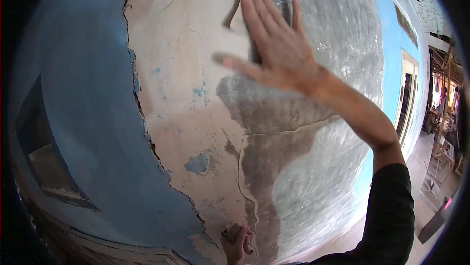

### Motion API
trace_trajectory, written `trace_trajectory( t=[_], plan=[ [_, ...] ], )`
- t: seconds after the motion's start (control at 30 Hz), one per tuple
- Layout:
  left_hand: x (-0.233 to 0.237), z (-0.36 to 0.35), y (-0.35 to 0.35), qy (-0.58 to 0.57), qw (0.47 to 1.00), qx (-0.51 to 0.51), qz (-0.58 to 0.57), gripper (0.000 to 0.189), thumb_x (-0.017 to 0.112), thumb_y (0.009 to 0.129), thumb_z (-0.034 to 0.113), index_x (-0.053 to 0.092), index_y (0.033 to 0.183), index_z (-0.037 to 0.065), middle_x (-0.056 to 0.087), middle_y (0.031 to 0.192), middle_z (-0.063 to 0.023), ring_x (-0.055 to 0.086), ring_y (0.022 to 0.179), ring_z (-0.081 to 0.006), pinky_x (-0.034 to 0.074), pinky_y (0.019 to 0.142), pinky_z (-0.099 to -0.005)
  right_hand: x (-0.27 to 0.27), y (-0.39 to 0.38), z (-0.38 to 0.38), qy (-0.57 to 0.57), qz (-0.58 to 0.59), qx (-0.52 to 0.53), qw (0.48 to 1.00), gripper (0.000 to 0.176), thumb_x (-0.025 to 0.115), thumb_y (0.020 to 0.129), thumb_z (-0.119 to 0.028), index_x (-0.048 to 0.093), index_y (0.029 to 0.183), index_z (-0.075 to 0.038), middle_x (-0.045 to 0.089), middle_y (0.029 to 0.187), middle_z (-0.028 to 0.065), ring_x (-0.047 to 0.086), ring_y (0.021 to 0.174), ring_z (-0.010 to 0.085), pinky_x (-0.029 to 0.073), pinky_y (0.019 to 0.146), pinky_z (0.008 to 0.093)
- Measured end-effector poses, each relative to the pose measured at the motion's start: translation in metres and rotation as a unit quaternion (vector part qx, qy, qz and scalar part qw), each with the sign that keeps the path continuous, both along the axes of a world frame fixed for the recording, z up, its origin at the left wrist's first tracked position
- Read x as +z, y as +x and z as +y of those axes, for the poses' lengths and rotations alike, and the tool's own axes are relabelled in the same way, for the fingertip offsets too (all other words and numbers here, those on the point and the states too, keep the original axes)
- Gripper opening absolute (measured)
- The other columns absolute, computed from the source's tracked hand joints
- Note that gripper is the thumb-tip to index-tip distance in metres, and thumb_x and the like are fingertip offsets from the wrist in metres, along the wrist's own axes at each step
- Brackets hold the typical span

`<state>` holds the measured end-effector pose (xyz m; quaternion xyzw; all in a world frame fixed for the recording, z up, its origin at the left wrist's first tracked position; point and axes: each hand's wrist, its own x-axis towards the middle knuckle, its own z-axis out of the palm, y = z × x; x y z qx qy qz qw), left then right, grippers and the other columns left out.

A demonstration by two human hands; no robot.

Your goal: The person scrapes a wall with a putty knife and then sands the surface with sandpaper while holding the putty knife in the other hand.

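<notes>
My right hand (pixel 279 44) is raised high against the wall, fingers stretched out and thumb spread wide, slightly blurred. Under and beside its fingers shows a pale, thin sheet-like edge (pixel 237 18) casting a dark shadow; most of it is hidden by the hand. Low in the view, my left hand (pixel 234 243) is closed near the wall, around a small brownish thing whose kind I cannot tell. Between the hands, the wall has a bare beige strip (pixel 171 69) with blue paint flecks, beside a grey plastered area (pixel 338 44) with a darker damp-looking patch (pixel 259 167).
A jagged crack (pixel 142 113) runs down the left edge of the beige strip, next to blue painted wall (pixel 83 69). A recessed opening (pixel 46 152) lies at far left. To the right are a pale-framed door (pixel 406 88), a tiled floor (pixel 342 240) and a wooden stand (pixel 443 155).
</notes>
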<state>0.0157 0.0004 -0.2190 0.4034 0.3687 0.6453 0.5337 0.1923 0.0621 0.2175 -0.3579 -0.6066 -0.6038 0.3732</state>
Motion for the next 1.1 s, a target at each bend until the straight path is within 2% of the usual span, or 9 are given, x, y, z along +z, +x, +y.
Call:
trace_trajectory(
  t=[0.17,0.3,0.43,0.53,0.67,0.8,0.87,1.0,1.1],
  plan=[
    [0.000,-0.006,0.001,0.028,0.999,-0.026,0.009,0.028,0.069,0.089,0.020,0.063,0.070,0.001,0.055,0.054,-0.0053,0.045,0.041,-0.0104,0.033,0.040,-0.0288,-0.033,0.008,-0.004,-0.028,-0.162,-0.008,0.986,0.108,0.025,0.081,-0.083,0.010,0.151,-0.003,0.017,0.157,0.0164,0.020,0.145,0.0274,0.001,0.114,0.0635],
    [-0.001,-0.010,0.001,0.000,1.000,-0.004,-0.002,0.024,0.069,0.088,0.020,0.065,0.075,0.001,0.057,0.056,-0.0059,0.046,0.041,-0.0103,0.035,0.039,-0.0276,0.004,0.010,0.004,0.033,0.002,-0.036,0.999,0.106,0.020,0.082,-0.084,0.018,0.150,-0.003,0.025,0.155,0.0162,0.021,0.145,0.0268,0.004,0.113,0.0649],
    [0.013,-0.018,0.003,0.030,1.000,-0.001,0.005,0.026,0.064,0.093,0.017,0.058,0.070,0.006,0.046,0.050,-0.0014,0.035,0.038,-0.0079,0.034,0.039,-0.0273,-0.059,-0.001,-0.010,-0.091,-0.092,0.085,0.988,0.111,0.026,0.079,-0.086,0.014,0.151,-0.002,0.019,0.156,0.0171,0.021,0.144,0.0297,0.002,0.112,0.0668],
    [-0.006,-0.014,0.000,0.076,0.997,-0.011,0.031,0.029,0.062,0.094,0.018,0.056,0.068,0.007,0.040,0.047,0.0010,0.028,0.037,-0.0071,0.033,0.039,-0.0267,-0.022,0.009,-0.017,-0.026,-0.088,-0.086,0.992,0.108,0.019,0.082,-0.083,0.013,0.150,0.001,0.019,0.156,0.0177,0.018,0.145,0.0285,0.005,0.114,0.0628],
    [-0.003,-0.015,0.006,0.084,0.996,0.001,0.021,0.029,0.062,0.095,0.021,0.056,0.070,0.007,0.039,0.048,0.0017,0.028,0.037,-0.0063,0.030,0.039,-0.0261,-0.002,0.007,0.002,0.022,0.022,0.018,0.999,0.109,0.021,0.081,-0.085,0.008,0.151,-0.003,0.018,0.157,0.0159,0.021,0.144,0.0289,0.003,0.110,0.0690],
    [0.007,-0.021,0.011,0.103,0.994,-0.011,0.033,0.030,0.061,0.096,0.022,0.055,0.070,0.007,0.038,0.049,0.0019,0.027,0.037,-0.0062,0.029,0.039,-0.0265,-0.037,0.003,-0.004,-0.039,-0.140,-0.004,0.989,0.110,0.021,0.080,-0.085,0.008,0.151,-0.002,0.018,0.156,0.0188,0.019,0.144,0.0319,0.002,0.111,0.0671],
    [0.001,-0.017,0.013,0.147,0.988,-0.015,0.042,0.031,0.061,0.096,0.023,0.054,0.070,0.007,0.037,0.050,0.0020,0.027,0.038,-0.0060,0.028,0.039,-0.0264,-0.002,0.005,-0.002,-0.007,-0.053,-0.024,0.998,0.110,0.020,0.081,-0.084,0.007,0.151,-0.001,0.017,0.156,0.0188,0.018,0.145,0.0315,0.001,0.112,0.0655],
    [0.023,-0.032,0.012,0.025,0.999,-0.036,-0.007,0.030,0.061,0.096,0.024,0.055,0.072,0.007,0.038,0.049,0.0017,0.029,0.037,-0.0059,0.029,0.037,-0.0266,-0.013,-0.008,-0.006,-0.022,0.001,0.038,0.999,0.108,0.022,0.081,-0.084,0.008,0.152,-0.004,0.017,0.156,0.0180,0.017,0.145,0.0289,0.001,0.114,0.0627],
    [0.013,-0.030,0.015,0.046,0.998,-0.037,-0.020,0.029,0.061,0.096,0.023,0.055,0.072,0.008,0.038,0.048,0.0016,0.031,0.036,-0.0061,0.029,0.036,-0.0267,-0.032,0.000,-0.009,-0.044,-0.130,0.017,0.990,0.108,0.025,0.081,-0.084,0.011,0.151,-0.003,0.020,0.156,0.0175,0.020,0.145,0.0264,0.000,0.114,0.0629]
  ],
)
